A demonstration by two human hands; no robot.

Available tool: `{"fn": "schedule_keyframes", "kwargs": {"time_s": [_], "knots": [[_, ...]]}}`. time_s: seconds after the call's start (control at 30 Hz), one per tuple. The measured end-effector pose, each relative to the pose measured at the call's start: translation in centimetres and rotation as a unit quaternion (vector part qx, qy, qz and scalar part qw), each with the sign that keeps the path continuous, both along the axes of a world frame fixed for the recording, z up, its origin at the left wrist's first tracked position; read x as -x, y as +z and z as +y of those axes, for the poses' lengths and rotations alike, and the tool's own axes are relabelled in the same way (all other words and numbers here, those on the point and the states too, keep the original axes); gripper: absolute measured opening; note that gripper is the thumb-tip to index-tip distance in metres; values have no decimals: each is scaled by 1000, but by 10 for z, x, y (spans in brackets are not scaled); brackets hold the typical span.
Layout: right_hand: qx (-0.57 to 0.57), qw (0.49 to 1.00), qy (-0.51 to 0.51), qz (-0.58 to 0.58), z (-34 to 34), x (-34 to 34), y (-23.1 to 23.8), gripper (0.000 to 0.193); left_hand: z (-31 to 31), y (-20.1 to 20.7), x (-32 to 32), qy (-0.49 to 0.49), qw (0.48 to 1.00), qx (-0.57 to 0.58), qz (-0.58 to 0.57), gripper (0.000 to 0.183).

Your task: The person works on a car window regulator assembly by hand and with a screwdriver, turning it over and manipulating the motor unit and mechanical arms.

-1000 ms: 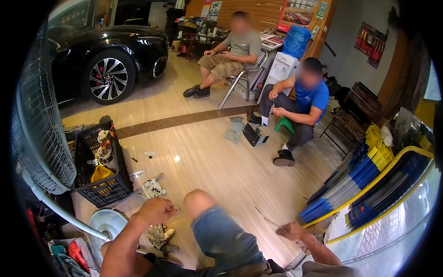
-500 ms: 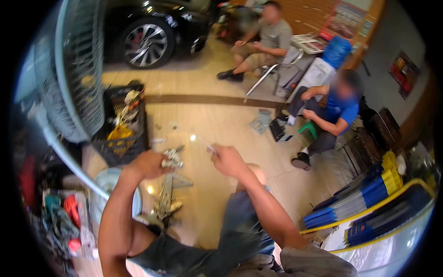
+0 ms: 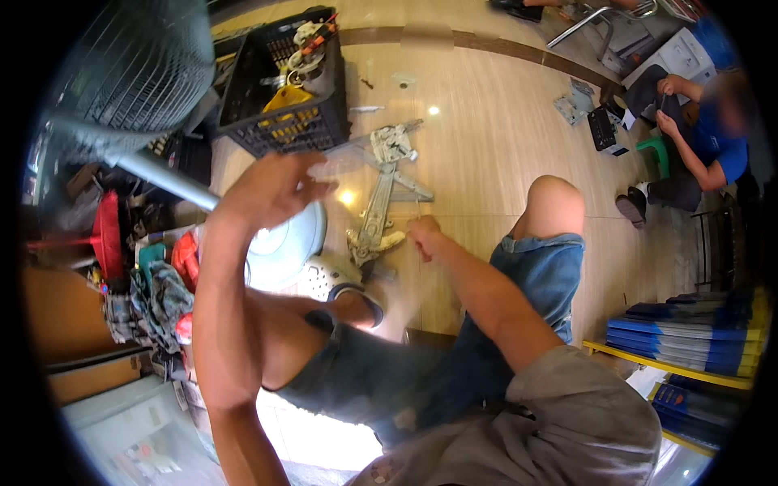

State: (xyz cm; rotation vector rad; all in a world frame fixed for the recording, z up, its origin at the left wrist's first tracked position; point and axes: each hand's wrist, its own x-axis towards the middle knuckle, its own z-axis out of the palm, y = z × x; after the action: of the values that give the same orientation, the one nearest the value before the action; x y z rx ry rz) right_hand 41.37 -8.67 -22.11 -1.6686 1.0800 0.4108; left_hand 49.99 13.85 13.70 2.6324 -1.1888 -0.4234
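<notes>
My left hand (image 3: 275,193) is raised on the left, fingers loosely curled but apart, with nothing visible in it. In front of me on the floor lies a metal window regulator (image 3: 379,202), its long flat arms crossed, with a pale bracket (image 3: 392,144) at its far end. My right hand (image 3: 423,238) is closed beside the regulator's near right side. A thin rod (image 3: 417,209) sticks up from its fingers; what kind of tool this is, I cannot tell. Whether the rod touches the regulator is unclear.
A black plastic crate (image 3: 284,130) of parts stands beyond my left hand, near a large fan (image 3: 138,73) on a pole and round base (image 3: 292,247). A seated co-worker in blue (image 3: 717,158) sits right, near a black box (image 3: 606,131). Shelved blue packets (image 3: 681,340) stand lower right.
My view has tilted down and turned left, so the car has left the picture. My right hand has come down and closer to the regulator; the left hand's fingers have spread more.
</notes>
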Motion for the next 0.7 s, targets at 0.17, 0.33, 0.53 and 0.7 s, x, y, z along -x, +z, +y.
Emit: {"fn": "schedule_keyframes", "kwargs": {"time_s": [0.17, 0.33, 0.53, 0.7], "knots": [[-17, 993, 83, -82, 28, -5, -7, 47, -4, -2, 22, 24, 997, -62, -30, 44], [44, 983, 157, -91, 33, -37, -26, 59, -27, 28, 39, 3, 997, -45, -60, 52], [-25, 993, 93, -67, 40, -35, -29, 43, -81, 37, 61, -109, 994, -8, -31, 57], [-75, 990, 104, -61, 19, -33, -21, 48, -100, 20, 55, -181, 981, 36, -52, 65]]}}
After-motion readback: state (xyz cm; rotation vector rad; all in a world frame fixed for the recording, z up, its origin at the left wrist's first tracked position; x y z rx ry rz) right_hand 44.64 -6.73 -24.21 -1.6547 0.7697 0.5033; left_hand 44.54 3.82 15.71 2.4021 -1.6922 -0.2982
